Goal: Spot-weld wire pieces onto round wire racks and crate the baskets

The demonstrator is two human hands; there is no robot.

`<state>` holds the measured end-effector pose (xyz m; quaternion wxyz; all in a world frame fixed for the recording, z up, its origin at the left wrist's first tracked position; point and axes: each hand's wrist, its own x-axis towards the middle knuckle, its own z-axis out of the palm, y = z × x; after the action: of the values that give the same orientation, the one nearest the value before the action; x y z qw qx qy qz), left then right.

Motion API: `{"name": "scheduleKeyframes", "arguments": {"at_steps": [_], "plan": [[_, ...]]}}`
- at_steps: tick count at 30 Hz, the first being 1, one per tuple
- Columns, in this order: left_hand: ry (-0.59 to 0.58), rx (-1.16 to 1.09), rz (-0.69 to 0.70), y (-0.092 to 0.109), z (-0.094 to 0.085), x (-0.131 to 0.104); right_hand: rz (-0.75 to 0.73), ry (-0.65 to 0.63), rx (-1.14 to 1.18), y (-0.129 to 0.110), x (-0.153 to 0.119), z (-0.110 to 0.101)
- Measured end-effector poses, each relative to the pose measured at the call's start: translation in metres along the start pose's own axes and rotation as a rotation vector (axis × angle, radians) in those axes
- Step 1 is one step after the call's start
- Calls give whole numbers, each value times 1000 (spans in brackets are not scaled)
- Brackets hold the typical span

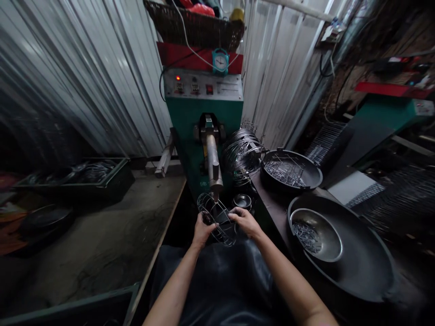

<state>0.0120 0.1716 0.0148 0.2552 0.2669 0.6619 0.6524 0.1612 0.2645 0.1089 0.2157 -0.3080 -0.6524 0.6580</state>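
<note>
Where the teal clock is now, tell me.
In the head view, the teal clock is at the top middle, in front of the red strip, at the upper edge of the control panel on the green machine.

The single camera sits on the person's head, facing forward and down between the two bare forearms (288,276), which run up from the lower edge to the left hand (203,230) and right hand (246,222). Their fingers lie near the lens, just below the view's middle. Beyond the fingers, it meets a green metal machine (183,113) almost squarely, a silvery corrugated metal wall (102,68) standing farther back. Right of the fingers, it looks slantwise down into a wide black round pan (360,253); left of them, onto a green rectangular bin (112,188). Depth toward the dark, blurred side edges is hard to judge.
</note>
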Motion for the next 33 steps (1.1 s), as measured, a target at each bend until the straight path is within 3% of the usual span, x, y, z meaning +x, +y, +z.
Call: {"name": "scheduleKeyframes", "arguments": {"at_steps": [4, 8, 13, 18, 29, 33], "plan": [[15, -6, -33, 5, -1, 1, -18, 15, 4, -1, 5, 2], [41, -18, -57, 8, -3, -4, 6, -10, 49, 11, -17, -10], [20, -117, -258, 11, 0, -17, -2, -34, -29, 10, -33, -14], [-32, -220, -405, 16, -3, -20, -4, -27, 35, -5, -15, -1], [14, -181, -424, 23, -2, 0, -45, 27, 49, -7, 16, 8], [57, -109, -406, 20, -7, 4, -60, 71, 25, -2, 16, 8]]}}
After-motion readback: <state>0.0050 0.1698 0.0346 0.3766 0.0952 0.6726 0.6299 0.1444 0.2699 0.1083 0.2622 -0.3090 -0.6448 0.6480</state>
